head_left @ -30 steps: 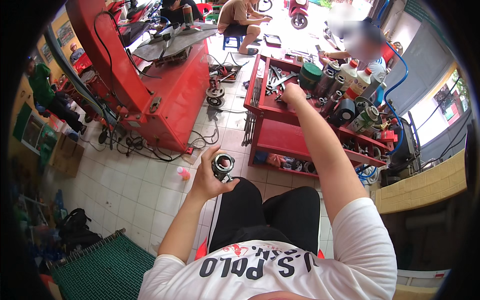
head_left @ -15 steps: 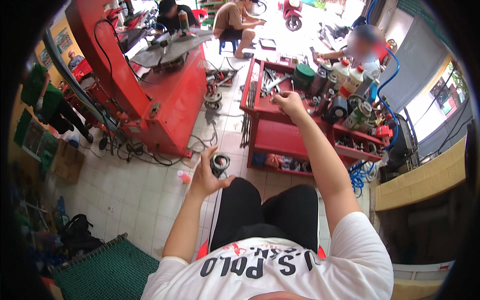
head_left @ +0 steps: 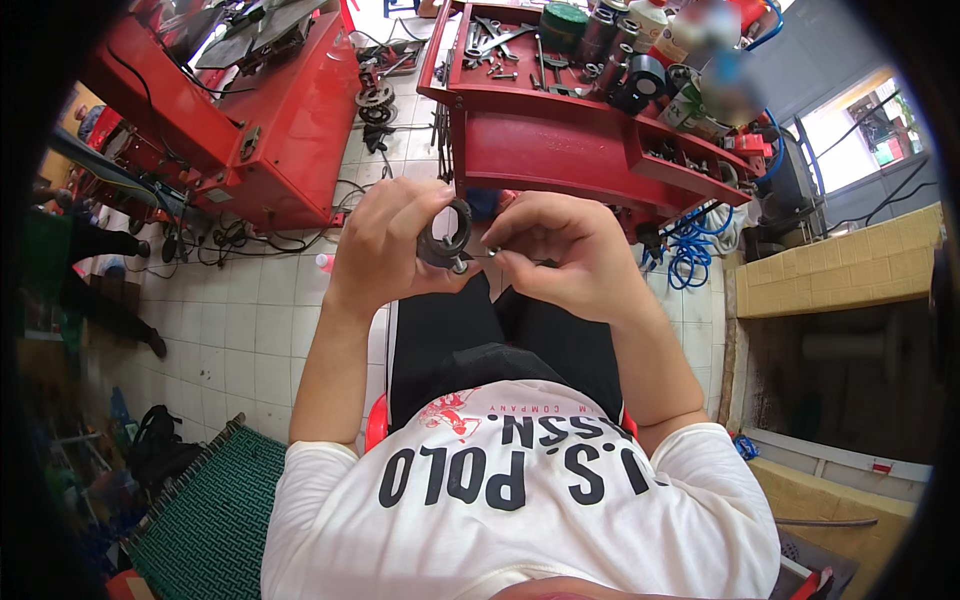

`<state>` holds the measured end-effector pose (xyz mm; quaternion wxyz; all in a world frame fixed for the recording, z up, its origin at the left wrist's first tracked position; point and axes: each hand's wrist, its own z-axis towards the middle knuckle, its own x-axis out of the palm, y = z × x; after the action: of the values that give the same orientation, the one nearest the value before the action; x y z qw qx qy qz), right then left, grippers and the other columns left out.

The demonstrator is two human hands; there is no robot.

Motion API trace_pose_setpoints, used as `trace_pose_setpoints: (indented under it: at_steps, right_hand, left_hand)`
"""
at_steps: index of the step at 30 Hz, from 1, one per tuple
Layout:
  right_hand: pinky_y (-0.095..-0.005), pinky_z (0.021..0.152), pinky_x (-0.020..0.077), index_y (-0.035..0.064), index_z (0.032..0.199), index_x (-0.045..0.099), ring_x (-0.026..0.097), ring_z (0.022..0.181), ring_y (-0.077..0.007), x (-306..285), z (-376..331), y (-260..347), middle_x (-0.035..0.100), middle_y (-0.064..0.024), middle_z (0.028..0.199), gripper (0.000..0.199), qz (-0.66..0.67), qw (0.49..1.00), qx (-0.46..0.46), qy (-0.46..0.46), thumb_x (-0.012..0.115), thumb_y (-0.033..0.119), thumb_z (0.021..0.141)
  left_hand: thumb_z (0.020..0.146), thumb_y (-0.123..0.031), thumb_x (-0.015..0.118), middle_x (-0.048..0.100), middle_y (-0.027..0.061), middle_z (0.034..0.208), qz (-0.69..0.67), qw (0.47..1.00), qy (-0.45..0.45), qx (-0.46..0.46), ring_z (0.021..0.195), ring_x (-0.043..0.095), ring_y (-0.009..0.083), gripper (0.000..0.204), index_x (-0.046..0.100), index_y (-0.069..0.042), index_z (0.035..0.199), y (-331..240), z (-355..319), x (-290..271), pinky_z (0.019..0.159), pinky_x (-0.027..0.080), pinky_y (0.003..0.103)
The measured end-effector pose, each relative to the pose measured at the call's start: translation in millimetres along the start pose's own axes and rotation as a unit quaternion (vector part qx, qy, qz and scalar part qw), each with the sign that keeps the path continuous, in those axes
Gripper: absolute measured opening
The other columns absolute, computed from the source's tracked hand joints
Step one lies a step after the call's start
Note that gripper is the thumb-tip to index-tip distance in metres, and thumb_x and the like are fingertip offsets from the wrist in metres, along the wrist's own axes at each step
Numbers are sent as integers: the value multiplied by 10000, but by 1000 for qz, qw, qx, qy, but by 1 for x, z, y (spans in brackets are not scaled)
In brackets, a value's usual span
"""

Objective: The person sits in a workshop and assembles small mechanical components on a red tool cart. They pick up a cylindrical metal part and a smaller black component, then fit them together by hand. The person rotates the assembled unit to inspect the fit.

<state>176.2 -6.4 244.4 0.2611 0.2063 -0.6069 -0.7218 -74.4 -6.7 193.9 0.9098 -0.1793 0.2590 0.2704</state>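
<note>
Okay, left hand (head_left: pixel 385 240) has its fingers curled round a dark ring-shaped metal part (head_left: pixel 432 246), thumb underneath, up over the lap (head_left: pixel 575 345), short of the near edge of the red tool cart (head_left: pixel 545 150). Right hand (head_left: pixel 570 250): thumb and forefinger pinch a small shiny metal piece (head_left: pixel 491 253) just beside that part, contact unclear. Wrenches (head_left: pixel 508 38) lie toward the cart's left edge; green tub (head_left: pixel 563 27) stands right of them.
</note>
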Motion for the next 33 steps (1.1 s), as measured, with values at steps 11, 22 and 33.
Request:
trace_pose_setpoints:
  at_steps: [11,22,33]
  right_hand:
    - [-390,723,571,27,1035,739,707,815,-311,36,-13,9,689,-111,939,190,-327,920,-213,-36,764,15,848]
    - [-418,745,574,13,1033,692,695,860,-356,42,-20,15,680,-130,974,262,-420,883,-206,45,718,-8,772]
    - [-411,863,571,-2,1090,699,691,994,-327,36,-27,24,683,-137,1064,302,-457,867,-188,69,719,29,791]
  left_hand:
    - [626,-399,967,699,105,1086,-9,999,16,29,910,687,317,841,589,-83,1308,-33,-2,-17,771,537,439]
    - [622,-369,970,699,113,1083,1,998,67,-2,942,692,338,903,531,-77,1355,-49,-10,-25,819,541,448]
    - [623,-375,991,680,131,1071,-14,998,65,-10,901,680,352,905,511,-69,1326,-51,-11,-20,808,534,470]
